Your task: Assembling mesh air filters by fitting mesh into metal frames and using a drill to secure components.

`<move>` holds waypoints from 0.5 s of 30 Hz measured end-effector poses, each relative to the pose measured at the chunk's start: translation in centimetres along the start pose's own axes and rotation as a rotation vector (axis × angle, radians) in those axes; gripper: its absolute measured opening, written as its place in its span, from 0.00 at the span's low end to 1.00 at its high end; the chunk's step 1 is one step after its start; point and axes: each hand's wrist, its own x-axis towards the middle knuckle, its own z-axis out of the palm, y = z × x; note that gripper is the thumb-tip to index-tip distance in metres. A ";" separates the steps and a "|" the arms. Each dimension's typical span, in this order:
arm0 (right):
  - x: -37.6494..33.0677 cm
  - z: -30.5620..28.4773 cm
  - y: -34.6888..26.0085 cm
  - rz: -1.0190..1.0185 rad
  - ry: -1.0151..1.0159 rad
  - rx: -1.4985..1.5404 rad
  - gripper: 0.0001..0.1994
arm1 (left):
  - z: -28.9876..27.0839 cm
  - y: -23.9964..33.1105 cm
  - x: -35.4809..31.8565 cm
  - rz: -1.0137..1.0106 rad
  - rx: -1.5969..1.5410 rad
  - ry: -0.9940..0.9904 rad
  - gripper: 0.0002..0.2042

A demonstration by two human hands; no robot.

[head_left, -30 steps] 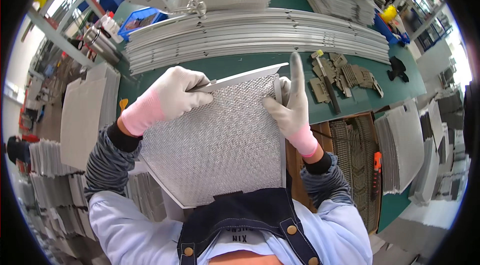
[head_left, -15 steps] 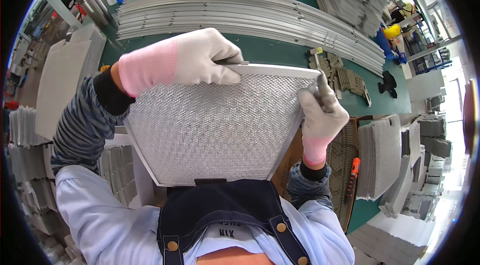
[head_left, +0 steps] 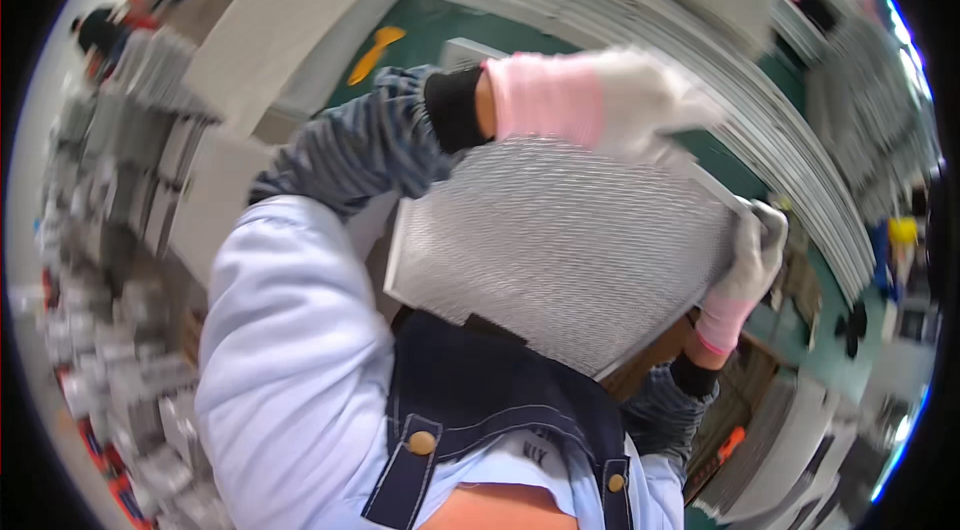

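A silvery metal mesh filter panel (head_left: 560, 240) with a thin light frame is held tilted in front of my chest, its lower edge by the dark apron (head_left: 500, 390). At its upper right edge, my right hand (head_left: 750, 255), in a white and pink glove, is closed on the frame near the corner. My left hand (head_left: 640, 105), gloved alike, is over the panel's top edge. Motion smears its fingers, so whether they grip the frame cannot be made out.
Long pale metal strips (head_left: 690, 15) lie across the green table beyond the panel. A yellow scraper-like tool (head_left: 376, 54) lies at the far left beside stacked pale sheets (head_left: 300, 10). To the lower right is an orange-handled tool (head_left: 732, 444).
The view has swung left, so the panel and both hands appear farther right and turned. My left hand has moved along the top edge toward the right hand, which still holds the corner.
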 end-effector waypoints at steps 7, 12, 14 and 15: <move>-1.6 -1.2 10.5 0.290 0.103 1.061 0.17 | -6.0 1.9 -22.0 -0.933 -0.278 -0.022 0.13; 1.8 0.4 10.6 0.365 0.035 0.554 0.21 | 0.8 9.4 -25.3 -1.551 -0.720 -0.160 0.11; 6.6 0.9 9.1 0.331 -0.072 0.585 0.21 | 0.6 6.7 -26.4 -1.320 -0.475 0.101 0.10; 9.1 1.4 7.8 0.224 -0.091 0.645 0.20 | -0.6 5.1 -25.7 -1.362 -0.624 0.258 0.10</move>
